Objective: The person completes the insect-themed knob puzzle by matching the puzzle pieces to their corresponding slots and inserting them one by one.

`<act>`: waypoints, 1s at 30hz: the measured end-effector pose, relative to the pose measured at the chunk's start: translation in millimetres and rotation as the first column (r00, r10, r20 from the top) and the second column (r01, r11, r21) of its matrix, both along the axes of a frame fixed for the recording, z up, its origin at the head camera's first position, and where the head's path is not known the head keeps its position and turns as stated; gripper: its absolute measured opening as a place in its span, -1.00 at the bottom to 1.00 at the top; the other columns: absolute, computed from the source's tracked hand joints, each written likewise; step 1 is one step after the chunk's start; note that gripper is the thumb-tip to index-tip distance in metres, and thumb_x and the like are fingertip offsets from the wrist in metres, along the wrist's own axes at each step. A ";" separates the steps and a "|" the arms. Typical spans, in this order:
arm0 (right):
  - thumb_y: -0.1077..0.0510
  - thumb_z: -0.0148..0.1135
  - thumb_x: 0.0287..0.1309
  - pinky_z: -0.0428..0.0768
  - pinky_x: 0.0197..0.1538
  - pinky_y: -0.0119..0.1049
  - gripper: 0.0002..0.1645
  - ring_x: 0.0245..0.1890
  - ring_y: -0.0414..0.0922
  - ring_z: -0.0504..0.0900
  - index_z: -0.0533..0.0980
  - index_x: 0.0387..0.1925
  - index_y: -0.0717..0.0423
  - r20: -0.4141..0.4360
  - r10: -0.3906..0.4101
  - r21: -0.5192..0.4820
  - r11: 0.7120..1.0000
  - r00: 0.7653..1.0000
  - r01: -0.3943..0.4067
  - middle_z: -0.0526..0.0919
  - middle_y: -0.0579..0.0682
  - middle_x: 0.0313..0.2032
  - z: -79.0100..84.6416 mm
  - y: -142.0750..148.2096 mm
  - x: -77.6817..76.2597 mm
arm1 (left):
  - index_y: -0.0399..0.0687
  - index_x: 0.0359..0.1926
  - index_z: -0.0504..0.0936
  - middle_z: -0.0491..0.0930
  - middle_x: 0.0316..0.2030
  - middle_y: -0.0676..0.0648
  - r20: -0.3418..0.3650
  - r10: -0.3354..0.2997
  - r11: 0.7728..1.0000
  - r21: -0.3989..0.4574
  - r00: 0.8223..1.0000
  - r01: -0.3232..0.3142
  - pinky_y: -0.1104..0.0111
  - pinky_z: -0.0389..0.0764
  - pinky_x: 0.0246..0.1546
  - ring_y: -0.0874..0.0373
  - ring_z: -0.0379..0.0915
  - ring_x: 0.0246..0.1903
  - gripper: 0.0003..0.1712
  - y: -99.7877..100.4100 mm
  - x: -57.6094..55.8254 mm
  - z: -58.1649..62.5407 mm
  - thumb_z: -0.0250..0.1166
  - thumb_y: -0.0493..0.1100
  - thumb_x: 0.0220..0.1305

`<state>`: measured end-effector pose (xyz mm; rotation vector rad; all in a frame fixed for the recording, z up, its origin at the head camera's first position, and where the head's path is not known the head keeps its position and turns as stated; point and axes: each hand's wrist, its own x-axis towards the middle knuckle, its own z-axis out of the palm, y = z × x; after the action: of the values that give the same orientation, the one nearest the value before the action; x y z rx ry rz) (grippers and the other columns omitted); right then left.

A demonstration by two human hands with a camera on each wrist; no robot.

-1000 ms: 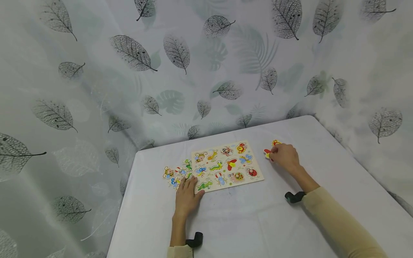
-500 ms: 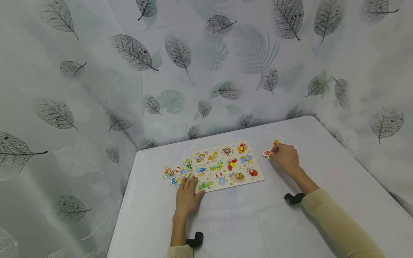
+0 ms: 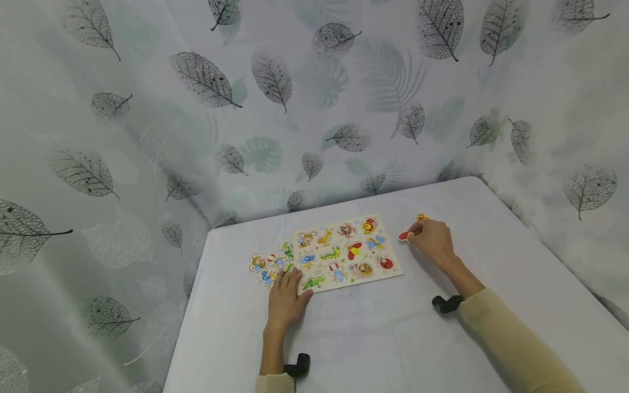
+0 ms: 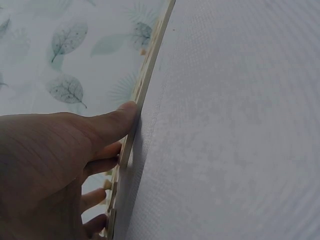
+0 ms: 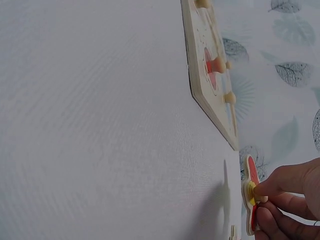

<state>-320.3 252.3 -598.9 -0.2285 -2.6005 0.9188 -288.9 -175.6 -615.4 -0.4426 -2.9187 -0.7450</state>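
My right hand pinches a red and yellow insect puzzle piece by its small knob, to the right of the board. The piece stands clear of the table in the right wrist view, with its shadow beside it. Flat on the table lies a wooden peg puzzle board bearing several bright insects. My left hand rests at the board's near left corner, fingers extended. Its thumb touches the board's edge in the left wrist view. Left of the board, partly under the left fingertips, is a group of loose insect pieces.
Another yellow and red piece lies just beyond the right hand, partly hidden by it. Wooden knobs stick up from the board. The white-covered table meets leaf-print curtains at the back and sides.
The right hand has shifted slightly left, and the red and yellow piece in it has turned. The left hand and the board stay in place.
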 end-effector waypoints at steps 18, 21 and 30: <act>0.24 0.44 0.13 0.56 -0.47 -0.26 -0.88 -0.48 -0.03 0.67 0.74 -0.32 0.25 -0.001 0.051 0.031 0.998 0.999 -0.051 0.76 0.09 -0.45 2.2 -5.5 -1.4 | -0.14 0.43 0.49 0.40 0.47 -0.17 -0.006 0.011 1.000 0.010 1.000 -0.011 -0.23 0.14 0.49 -0.27 0.04 0.56 -0.26 0.3 -0.3 -2.5 0.44 0.06 0.33; 0.25 0.45 0.10 0.56 -0.45 -0.26 -0.89 -0.46 -0.04 0.66 0.74 -0.32 0.24 -0.009 0.065 0.034 0.997 0.998 -0.065 0.75 0.07 -0.45 2.7 -8.5 -3.1 | -0.14 0.43 0.49 0.40 0.46 -0.17 -0.006 0.012 1.000 0.006 1.000 -0.012 -0.22 0.15 0.49 -0.27 0.03 0.56 -0.25 0.0 -0.2 -2.9 0.44 0.06 0.33; 0.28 0.46 0.07 0.56 -0.39 -0.23 -0.90 -0.41 -0.03 0.66 0.74 -0.32 0.22 -0.015 0.114 0.011 0.993 0.993 -0.114 0.75 0.04 -0.44 2.5 -16.7 -5.3 | -0.17 0.43 0.49 0.41 0.45 -0.19 -0.013 0.007 1.000 0.009 1.000 -0.007 -0.24 0.14 0.49 -0.31 0.05 0.55 -0.25 1.2 1.7 1.7 0.45 0.04 0.33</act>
<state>-325.6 235.6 -596.3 -0.0697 -2.6259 0.9410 -287.1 -174.4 -613.6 -0.4341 -2.9029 -0.7506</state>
